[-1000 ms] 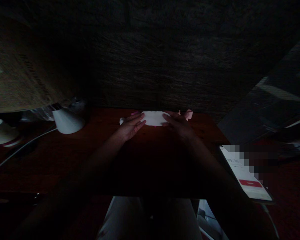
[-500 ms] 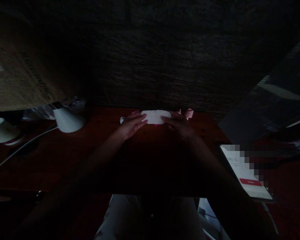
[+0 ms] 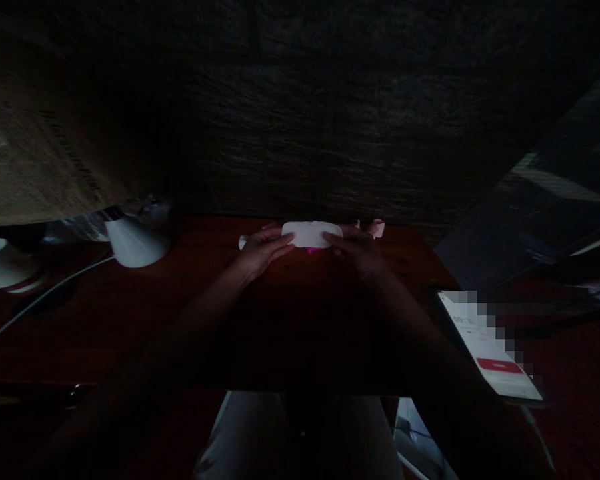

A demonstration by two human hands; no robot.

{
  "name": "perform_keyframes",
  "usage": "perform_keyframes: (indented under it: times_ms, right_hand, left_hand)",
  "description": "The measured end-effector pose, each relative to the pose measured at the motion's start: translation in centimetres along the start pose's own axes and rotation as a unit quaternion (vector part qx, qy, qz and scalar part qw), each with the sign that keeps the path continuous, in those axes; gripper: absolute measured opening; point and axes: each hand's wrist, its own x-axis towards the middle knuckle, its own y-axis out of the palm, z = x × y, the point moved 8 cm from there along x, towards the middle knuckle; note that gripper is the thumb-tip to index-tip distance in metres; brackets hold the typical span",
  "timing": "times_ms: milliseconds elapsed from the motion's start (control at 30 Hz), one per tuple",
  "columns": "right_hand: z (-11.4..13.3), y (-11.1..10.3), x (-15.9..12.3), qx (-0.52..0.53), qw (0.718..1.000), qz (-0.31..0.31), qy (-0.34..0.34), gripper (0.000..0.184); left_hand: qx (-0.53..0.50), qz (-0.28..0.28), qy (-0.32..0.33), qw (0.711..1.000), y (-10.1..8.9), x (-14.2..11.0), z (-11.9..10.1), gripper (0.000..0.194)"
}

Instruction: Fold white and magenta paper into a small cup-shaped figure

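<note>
The left hand (image 3: 261,253) and right hand (image 3: 364,251) gripped opposite ends of a white, rounded-oblong piece (image 3: 309,233) at the far middle of the reddish-brown wooden tabletop (image 3: 200,233), thumbs on its visible face, presumably for even support; a bright-pink scrap (image 3: 314,251) showed beneath.

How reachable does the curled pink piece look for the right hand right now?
Probably yes: the curled pink piece lies close beside the right hand, with nothing visible between them. That hand grips one end of the white piece, though, so it would likely need to let go first.
</note>
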Motion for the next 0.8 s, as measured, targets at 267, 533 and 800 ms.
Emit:
perform_keyframes:
  times_ms: [267,533,800]
  right_hand:
    - [-0.7,0.1,-0.1,-0.152,0.987,0.053,0.015,0.041]
    - [-1.0,0.8,-0.3,-0.306,0.945,0.115,-0.021,0.034]
    - [-0.9,0.9,-0.4,-0.343,0.932,0.120,-0.012,0.023]
  left_hand:
    - [0.187,0.011,0.055,0.981,-1.0,0.6,0.0,0.027]
    - [0.411,0.070,0.172,0.893,0.3,0.2,-0.6,0.026]
    - [0.310,0.109,0.107,0.938,0.2,0.4,0.7,0.022]
